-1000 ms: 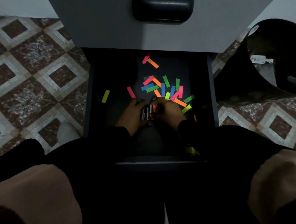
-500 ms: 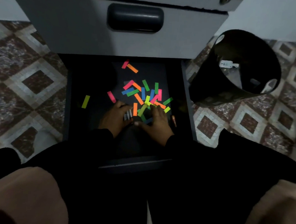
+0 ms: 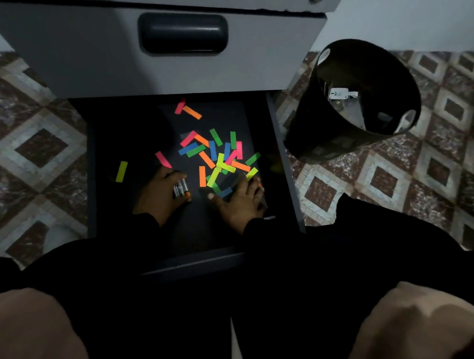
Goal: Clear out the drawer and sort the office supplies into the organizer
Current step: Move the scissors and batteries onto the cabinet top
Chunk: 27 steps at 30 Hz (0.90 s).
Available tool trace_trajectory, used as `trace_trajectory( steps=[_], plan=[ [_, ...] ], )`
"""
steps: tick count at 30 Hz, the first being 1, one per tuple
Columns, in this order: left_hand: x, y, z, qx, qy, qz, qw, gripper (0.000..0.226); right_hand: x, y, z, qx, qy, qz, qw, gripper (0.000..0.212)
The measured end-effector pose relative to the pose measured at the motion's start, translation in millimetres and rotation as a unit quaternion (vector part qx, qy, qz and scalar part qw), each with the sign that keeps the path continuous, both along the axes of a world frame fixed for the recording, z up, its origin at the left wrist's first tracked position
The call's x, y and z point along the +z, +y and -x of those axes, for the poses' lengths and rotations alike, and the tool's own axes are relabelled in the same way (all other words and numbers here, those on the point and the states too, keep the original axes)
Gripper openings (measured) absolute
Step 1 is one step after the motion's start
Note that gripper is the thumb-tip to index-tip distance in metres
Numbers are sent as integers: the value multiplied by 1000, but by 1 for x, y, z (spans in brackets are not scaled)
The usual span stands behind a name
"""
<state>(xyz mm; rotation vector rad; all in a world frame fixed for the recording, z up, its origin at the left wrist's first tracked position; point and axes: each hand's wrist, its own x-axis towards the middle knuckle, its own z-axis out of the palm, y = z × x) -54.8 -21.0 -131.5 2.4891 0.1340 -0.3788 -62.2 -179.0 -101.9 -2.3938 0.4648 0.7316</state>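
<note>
Clearing the drawer [image 3: 284, 165] at mid-frame, my left hand [image 3: 160, 194] grips the batteries [image 3: 181, 188] while my right hand [image 3: 240, 201] lies flat by the paper strips [image 3: 217, 161]; next, probably, lifting the batteries out.

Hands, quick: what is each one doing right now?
Left hand: closed around a bunch of batteries.
Right hand: open, fingers spread flat on the drawer floor among the paper strips, holding nothing.

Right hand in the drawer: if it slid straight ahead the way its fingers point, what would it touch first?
Probably the heap of coloured paper strips. The right hand lies flat on the drawer floor, fingers already at the heap's near edge, by a yellow strip; actual contact is unclear.
</note>
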Motion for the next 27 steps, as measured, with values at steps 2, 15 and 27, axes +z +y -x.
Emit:
trace_trajectory(
  steps=[2,15,27],
  plan=[
    [0,-1,0,-1,0,2,1000,58,-1,3,3,27,-56,-11,998,88],
    [3,-3,2,8,14,13,1000,57,-11,-17,-15,82,-57,37,994,49],
    [3,-2,4,-15,5,6,1000,54,-12,10,-27,64,-53,-130,988,31]
  ],
)
